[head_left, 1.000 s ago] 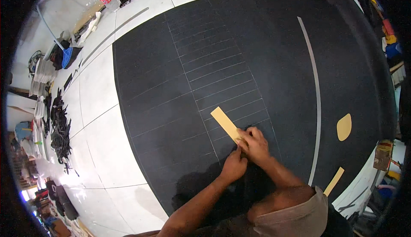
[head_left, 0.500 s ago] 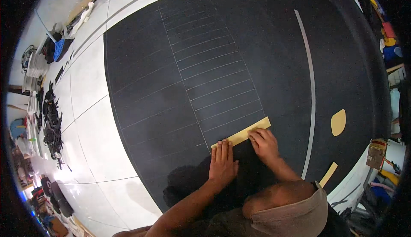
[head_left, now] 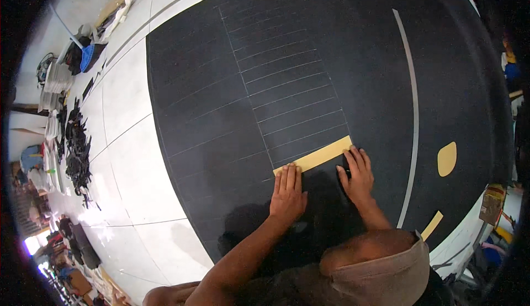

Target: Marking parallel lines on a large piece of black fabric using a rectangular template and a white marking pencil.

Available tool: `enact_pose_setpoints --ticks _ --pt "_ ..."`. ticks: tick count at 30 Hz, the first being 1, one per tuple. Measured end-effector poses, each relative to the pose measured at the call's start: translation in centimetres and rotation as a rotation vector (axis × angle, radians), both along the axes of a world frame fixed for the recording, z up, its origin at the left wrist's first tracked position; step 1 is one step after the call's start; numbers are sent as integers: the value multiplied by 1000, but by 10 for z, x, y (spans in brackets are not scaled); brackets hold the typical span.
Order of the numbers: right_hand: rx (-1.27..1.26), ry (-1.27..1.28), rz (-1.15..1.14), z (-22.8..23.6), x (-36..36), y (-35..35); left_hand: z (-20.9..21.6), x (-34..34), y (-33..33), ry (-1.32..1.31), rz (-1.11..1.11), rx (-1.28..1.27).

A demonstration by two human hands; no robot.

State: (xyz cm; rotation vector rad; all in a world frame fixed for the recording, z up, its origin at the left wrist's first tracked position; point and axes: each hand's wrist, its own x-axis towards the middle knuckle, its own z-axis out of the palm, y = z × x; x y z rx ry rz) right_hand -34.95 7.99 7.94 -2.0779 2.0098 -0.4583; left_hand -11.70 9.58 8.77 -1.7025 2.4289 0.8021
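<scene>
Just in front of our body, our left hand (head_left: 287, 198) lies flat and palm down, fingers straight and close together, their tips resting on the left end of a tan card strip (head_left: 323, 154). Our right hand (head_left: 358, 174) is half spread, thumb well apart from the fingers, its fingertips at the strip's near edge by the right end; we see nothing gripped in either hand. The strip lies on the black sheet (head_left: 375, 85), directly beyond both hands, its long axis running crosswise and slanting away from us toward the right, so its left end is nearer our body. Beyond it, pale ruled cross lines (head_left: 301, 109) run roughly parallel to that axis.
</scene>
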Motion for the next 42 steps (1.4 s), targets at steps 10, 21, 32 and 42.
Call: enact_pose_setpoints --ticks 10,21,32,42 --pt "-7 -4 -24 -15 0 3 -15 -1 7 85 54 -79" --pt "-39 67 -14 -20 2 5 -18 5 7 117 47 7" --pt "-42 69 -22 -20 4 4 -22 6 8 150 68 -39" --pt "-34 79 -29 -12 0 2 -20 0 5 160 73 -43"
